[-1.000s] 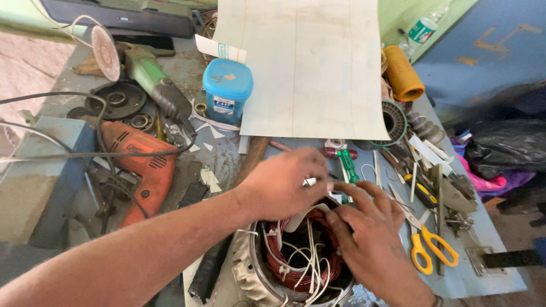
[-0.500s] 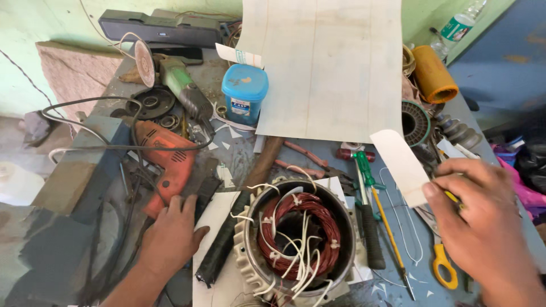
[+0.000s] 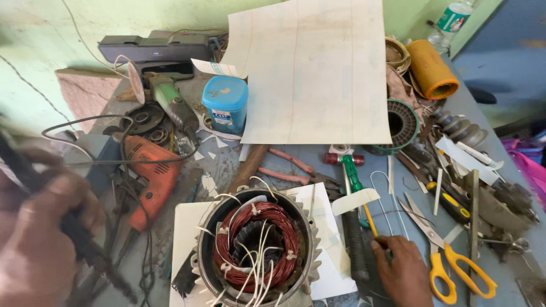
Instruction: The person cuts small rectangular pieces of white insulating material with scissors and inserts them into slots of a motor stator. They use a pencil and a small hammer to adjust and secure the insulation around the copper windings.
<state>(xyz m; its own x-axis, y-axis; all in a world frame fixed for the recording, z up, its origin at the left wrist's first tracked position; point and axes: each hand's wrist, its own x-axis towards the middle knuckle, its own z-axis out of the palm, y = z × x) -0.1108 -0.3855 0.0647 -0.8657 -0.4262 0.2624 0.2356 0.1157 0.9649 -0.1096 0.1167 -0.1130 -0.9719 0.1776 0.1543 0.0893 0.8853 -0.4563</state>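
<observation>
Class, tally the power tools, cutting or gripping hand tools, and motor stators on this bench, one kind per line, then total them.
Power tools: 2, orange drill, green grinder
Hand tools: 2, scissors, pliers
Stators: 1, stator
Total: 5

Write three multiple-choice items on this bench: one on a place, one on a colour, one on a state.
1. Where are the yellow-handled scissors?
A. right of the right hand
B. on the big paper sheet
C. inside the stator

2. What colour is the drill?
A. blue
B. orange
C. white

3. How is the left hand?
A. flat on the bench
B. closed on a dark tool
C. out of sight

Key: 1 A, they lie just beyond the hand; 2 B, its body is orange; 3 B, blurred fingers wrap the dark shaft.
</observation>
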